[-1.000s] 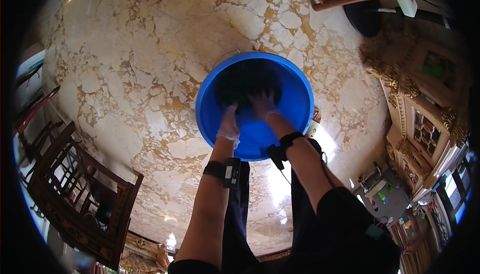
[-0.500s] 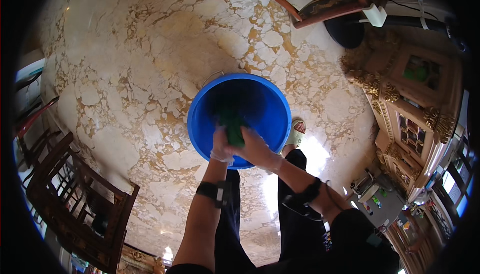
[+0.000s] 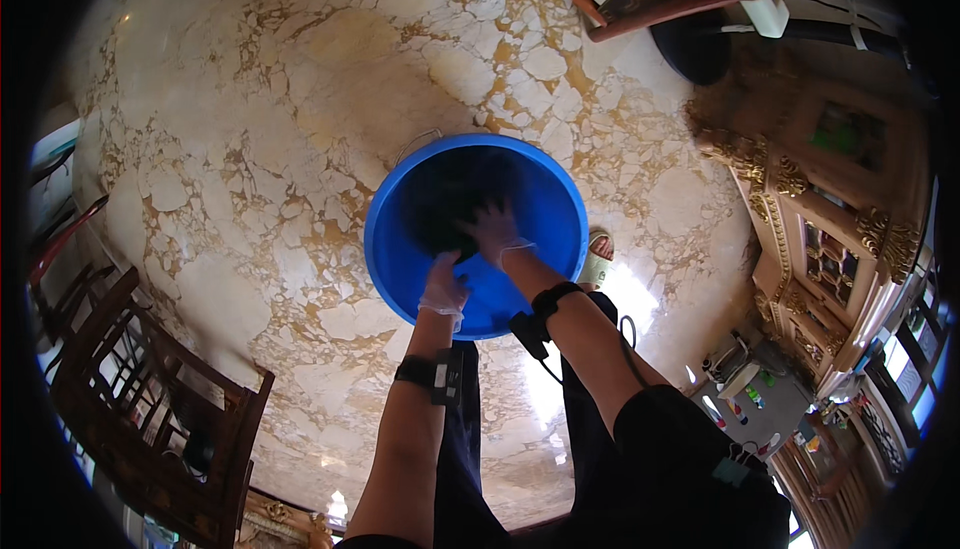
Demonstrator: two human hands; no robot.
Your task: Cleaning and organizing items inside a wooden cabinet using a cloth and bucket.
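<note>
A round blue bucket [image 3: 575, 209] stands on the floor in front of me, with both my gloved hands inside it. Spread fingers show on my right hand [image 3: 494, 233], which is open over a dark green, cloth-like bundle [image 3: 435, 204] deep in the bucket. My left hand [image 3: 444, 284] is at the near side, close to the bundle's lower edge. Its fingers are partly hidden and blurred, so its grip is unclear. Thin clear gloves cover both hands. Shadow hides most of the bundle's shape.
Marbled floor [image 3: 250, 149] surrounds the bucket. A dark wooden chair [image 3: 160, 399] stands at lower left, and a carved, gilded cabinet [image 3: 820, 219] lines the right. Reddish wooden furniture legs [image 3: 660, 21] are at upper right. My sandalled foot [image 3: 597, 261] is beside the bucket.
My hands have moved apart from the green bundle they held together. The right hand has gone farther into the bucket and opened; the bundle now lies lower and darker.
</note>
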